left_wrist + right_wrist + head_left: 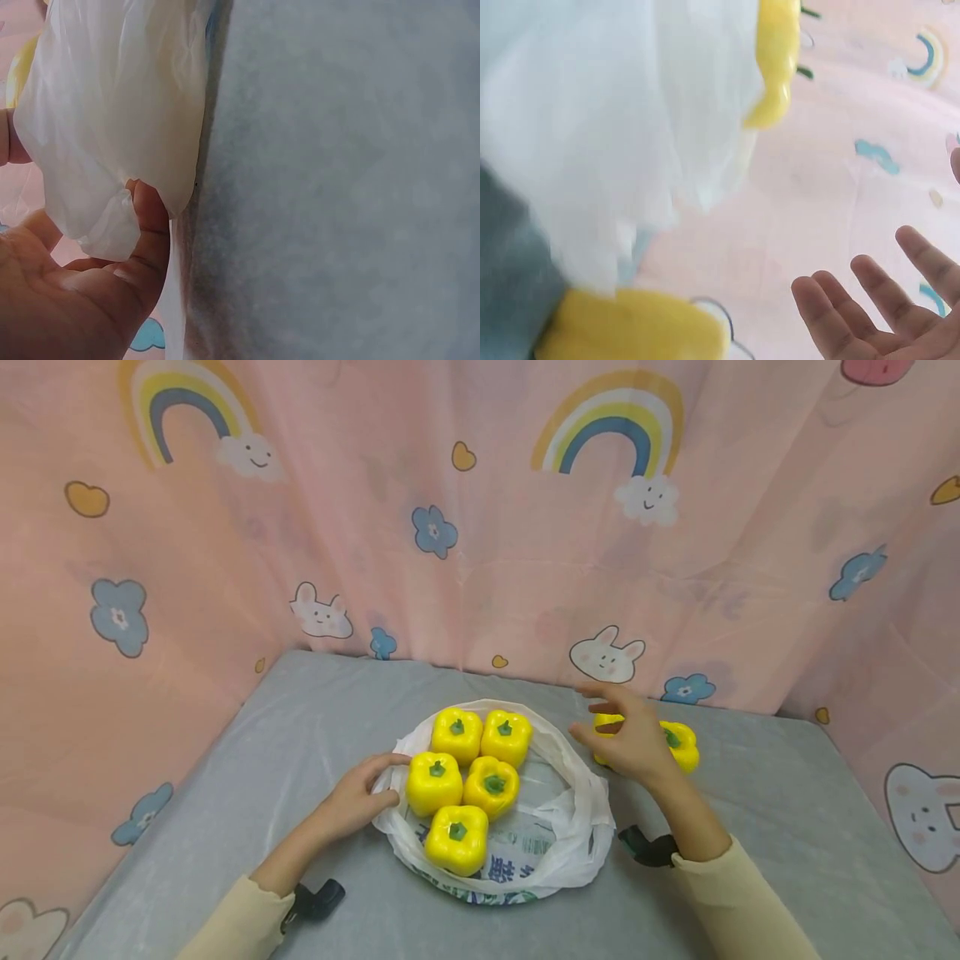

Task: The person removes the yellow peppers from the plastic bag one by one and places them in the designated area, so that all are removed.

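A white plastic bag (pixel 592 810), its mouth spread wide, lies on the table with several yellow bell peppers (pixel 457 841) inside, green stems upward. At its left rim my left hand (pixel 363 793) holds the bag's edge; the left wrist view shows the thumb and fingers (pixel 154 225) about the thin plastic (pixel 112 112). My right hand (pixel 630 735) is raised to the right of the bag, fingers spread and holding nothing. Beside and partly behind it are two more yellow peppers (pixel 682 747). One pepper (pixel 637 326) shows low in the right wrist view, apart from the fingers.
A grey cloth covers the table (pixel 300 727). Behind it and at both sides hangs a pink curtain (pixel 495 585) printed with rainbows, flowers and rabbits. Dark straps with a small black device (pixel 322 900) sit on both wrists.
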### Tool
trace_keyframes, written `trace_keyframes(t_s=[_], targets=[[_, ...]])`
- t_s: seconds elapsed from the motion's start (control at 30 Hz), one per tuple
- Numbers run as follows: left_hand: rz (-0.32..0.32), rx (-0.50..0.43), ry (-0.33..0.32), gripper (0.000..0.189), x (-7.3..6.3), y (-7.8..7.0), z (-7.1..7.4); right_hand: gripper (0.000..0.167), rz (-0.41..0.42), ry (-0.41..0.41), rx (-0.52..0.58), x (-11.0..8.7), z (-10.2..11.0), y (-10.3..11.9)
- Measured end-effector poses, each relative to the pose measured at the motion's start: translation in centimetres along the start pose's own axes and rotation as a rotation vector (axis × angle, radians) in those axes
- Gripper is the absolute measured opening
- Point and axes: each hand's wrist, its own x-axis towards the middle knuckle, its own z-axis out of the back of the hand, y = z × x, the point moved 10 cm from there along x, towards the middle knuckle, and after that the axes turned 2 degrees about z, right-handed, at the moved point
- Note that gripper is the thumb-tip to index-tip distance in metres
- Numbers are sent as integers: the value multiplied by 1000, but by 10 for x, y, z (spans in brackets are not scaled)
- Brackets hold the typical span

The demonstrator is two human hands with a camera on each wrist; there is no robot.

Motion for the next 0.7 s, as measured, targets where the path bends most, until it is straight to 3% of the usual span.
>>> trace_keyframes(t_s=[0.2,0.5,0.7], targets=[[-24,-5,-4,49,-2,-3,0,50,24,50,40,5,-26,6],[-47,-1,-5,49,-2,-7,2,51,-10,130,95,10,-58,5],[-36,0,-6,49,-2,-4,0,52,-26,176,52,13,-76,2]])
